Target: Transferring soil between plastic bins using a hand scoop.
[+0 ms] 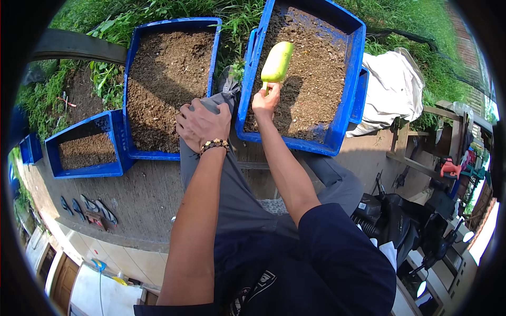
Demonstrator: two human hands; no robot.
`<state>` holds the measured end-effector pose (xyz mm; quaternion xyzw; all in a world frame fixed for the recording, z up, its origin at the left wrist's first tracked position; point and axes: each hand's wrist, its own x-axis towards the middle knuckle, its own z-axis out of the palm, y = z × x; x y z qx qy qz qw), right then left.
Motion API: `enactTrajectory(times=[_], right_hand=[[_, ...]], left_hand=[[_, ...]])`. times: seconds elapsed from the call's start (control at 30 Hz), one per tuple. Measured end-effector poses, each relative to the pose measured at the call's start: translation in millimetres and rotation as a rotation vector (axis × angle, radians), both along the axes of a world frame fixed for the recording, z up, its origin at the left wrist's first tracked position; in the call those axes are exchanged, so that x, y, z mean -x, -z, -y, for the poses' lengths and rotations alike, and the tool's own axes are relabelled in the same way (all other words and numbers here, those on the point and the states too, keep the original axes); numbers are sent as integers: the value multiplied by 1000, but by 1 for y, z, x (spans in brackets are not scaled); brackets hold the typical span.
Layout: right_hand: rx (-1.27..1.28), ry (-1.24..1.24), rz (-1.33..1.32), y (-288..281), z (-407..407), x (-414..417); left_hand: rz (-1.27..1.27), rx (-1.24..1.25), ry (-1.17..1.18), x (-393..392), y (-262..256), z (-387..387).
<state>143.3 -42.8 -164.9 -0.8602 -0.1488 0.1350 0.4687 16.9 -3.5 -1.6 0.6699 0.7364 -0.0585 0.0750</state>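
Observation:
My right hand (267,98) grips the short handle of a yellow-green plastic scoop (277,61). The scoop is over a large blue plastic crate (290,145) that holds loose brown soil-like material (308,98), and its shadow falls there. A blue patch of bare crate floor shows at the far end. My left hand (203,124), with a beaded bracelet (214,145) at the wrist, rests on my grey-trousered knee (193,154) with nothing in it. Beside that knee stands a second blue crate (154,155), filled with similar brown crumbly material (170,67).
A smaller blue bin (85,173) with finer brown material stands at left. Right of the crates lies a white sack (389,87). A black motorcycle (403,225) is parked at right; sandals (89,205) lie on the concrete floor (150,201). Grass (411,19) grows behind.

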Motion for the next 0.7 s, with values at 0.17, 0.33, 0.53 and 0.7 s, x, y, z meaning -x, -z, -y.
enactTrajectory(times=[0.17, 0.33, 0.53, 0.7], right_hand=[[130, 269, -51, 64, 40, -85], [311, 32, -117, 76, 38, -87], [-121, -98, -609, 75, 31, -51], [-305, 45, -869, 69, 46, -60]], left_hand=[[45, -28, 14, -6, 0, 0], [20, 4, -11, -2, -4, -1], [30, -27, 1, 0, 3, 0], [48, -24, -2, -3, 3, 0]])
